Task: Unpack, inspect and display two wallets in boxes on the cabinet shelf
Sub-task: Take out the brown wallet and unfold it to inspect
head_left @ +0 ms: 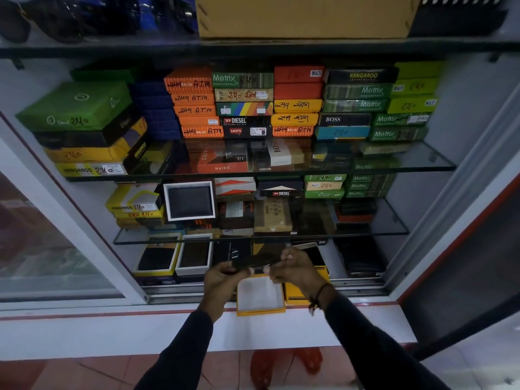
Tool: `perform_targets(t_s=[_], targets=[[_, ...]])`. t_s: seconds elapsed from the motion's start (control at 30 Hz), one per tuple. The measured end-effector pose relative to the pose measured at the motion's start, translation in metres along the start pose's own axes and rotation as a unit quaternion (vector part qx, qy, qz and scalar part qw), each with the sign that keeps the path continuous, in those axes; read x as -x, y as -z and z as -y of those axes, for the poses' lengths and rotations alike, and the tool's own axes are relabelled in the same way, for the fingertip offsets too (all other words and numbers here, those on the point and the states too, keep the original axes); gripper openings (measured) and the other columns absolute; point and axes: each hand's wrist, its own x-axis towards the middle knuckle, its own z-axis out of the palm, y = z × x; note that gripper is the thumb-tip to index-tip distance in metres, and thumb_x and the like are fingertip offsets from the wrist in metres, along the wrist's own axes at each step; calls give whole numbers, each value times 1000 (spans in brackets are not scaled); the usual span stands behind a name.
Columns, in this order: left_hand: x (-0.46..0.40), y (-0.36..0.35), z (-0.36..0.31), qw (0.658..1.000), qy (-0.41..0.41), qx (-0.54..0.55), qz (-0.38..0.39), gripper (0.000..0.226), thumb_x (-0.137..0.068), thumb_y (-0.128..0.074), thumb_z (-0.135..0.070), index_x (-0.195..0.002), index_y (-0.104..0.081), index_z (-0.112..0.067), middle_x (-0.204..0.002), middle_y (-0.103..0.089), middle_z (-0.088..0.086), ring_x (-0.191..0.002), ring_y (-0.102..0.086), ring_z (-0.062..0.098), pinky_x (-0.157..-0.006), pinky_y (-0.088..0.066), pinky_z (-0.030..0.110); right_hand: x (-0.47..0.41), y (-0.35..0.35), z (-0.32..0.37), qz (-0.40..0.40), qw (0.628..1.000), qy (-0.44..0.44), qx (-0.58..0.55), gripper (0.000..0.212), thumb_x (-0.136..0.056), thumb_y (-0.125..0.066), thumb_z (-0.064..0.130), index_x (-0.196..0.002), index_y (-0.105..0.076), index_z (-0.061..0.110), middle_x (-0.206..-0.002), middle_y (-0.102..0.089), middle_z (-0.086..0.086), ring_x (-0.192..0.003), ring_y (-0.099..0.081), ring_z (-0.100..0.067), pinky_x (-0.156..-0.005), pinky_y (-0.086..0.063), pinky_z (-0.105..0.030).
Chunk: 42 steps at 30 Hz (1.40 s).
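A dark wallet [254, 263] is held flat between both hands in front of the cabinet's bottom shelf. My left hand [222, 280] grips its left end and my right hand [295, 267] grips its right end. Just below the hands an open yellow box [260, 296] with a white lining sits empty on the cabinet's lower ledge. Its yellow lid [295, 295] lies right beside it, partly behind my right wrist. On the bottom shelf to the left, two open boxes [194, 256] show dark wallets.
Glass shelves [394, 164] above carry stacks of coloured wallet boxes. An open white-rimmed box [190, 201] with a dark wallet leans on the middle shelf. A sliding glass door [42, 235] stands at the left, another door frame [464, 192] at the right. Red sandals [284, 364] lie on the tiled floor.
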Motion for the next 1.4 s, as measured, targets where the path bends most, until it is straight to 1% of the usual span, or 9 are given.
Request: perform_targets(t_s=[0.2, 0.37, 0.6, 0.7, 0.87, 1.0, 1.13, 1.2, 1.4], targets=[[0, -1, 10, 1000, -9, 2, -7, 31, -67, -91, -6, -94, -78, -7, -92, -80, 12, -94, -74, 29, -78, -60, 35, -2, -23, -23, -48, 997, 48, 38, 39, -69, -82, -6, -87, -52, 12, -98, -75, -22, -90, -74, -34, -69, -63, -41], [3, 32, 3, 999, 0, -10, 53, 39, -63, -93, -22, -99, -80, -11, -102, -81, 9, -101, -75, 28, -86, -60, 37, -8, 22, -18, -58, 995, 57, 49, 39, -73, -80, -6, -84, -49, 15, -69, -72, -6, -77, -72, -27, -78, -60, -50], [11, 45, -13, 979, 18, 32, 203, 39, -87, -72, -8, -125, -68, 0, -129, -68, 26, -125, -61, 41, -112, -47, 51, -13, 52, 1, -19, 1000, 7, 4, 44, -72, -79, -9, -93, -45, 9, -86, -74, -17, -83, -73, -31, -66, -60, -33], [17, 35, -17, 959, 42, 120, 254, 52, -87, -71, -3, -135, -55, 10, -141, -56, 34, -135, -51, 45, -108, -51, 40, -15, 42, 1, -11, 1000, -6, -22, 31, -78, -69, -14, -91, -49, 6, -98, -69, -24, -95, -68, -40, -76, -59, -40], [27, 6, -20, 914, 48, 184, 359, 79, -69, -90, -24, -134, -58, 8, -132, -65, 23, -127, -61, 33, -107, -53, 34, -10, 9, -22, 47, 990, -52, -125, 31, -96, -37, -16, -93, -59, 5, -87, -65, -10, -82, -64, -24, -61, -60, -26], [21, 14, -13, 936, 47, 167, 307, 64, -73, -87, -11, -133, -66, -12, -136, -66, 16, -128, -62, 29, -98, -57, 30, -10, 2, -28, -3, 978, -62, -198, 16, -99, -46, 2, -105, -60, 0, -98, -63, -18, -90, -62, -30, -62, -60, -32], [11, 29, -6, 969, 28, 64, 236, 67, -74, -83, 5, -131, -66, -27, -129, -72, 8, -122, -67, 26, -91, -60, 33, -18, 18, -37, 13, 977, -129, -170, 39, -100, -49, 36, -118, -63, 5, -120, -66, -26, -112, -61, -37, -104, -46, -49], [9, 33, -6, 977, 26, 29, 212, 74, -71, -85, 9, -133, -63, -25, -127, -71, 13, -120, -68, 29, -90, -61, 34, -22, 26, -42, 37, 975, -154, -155, 47, -95, -55, 46, -119, -64, 6, -118, -70, -19, -114, -62, -34, -106, -43, -45], [9, 28, -2, 985, 5, -34, 171, 71, -74, -81, 12, -135, -60, -18, -119, -74, 10, -112, -71, 29, -90, -62, 36, -25, 28, -50, 6, 999, -7, -50, 28, -77, -75, -8, -105, -73, -2, -110, -74, -20, -97, -73, -28, -76, -62, -35]])
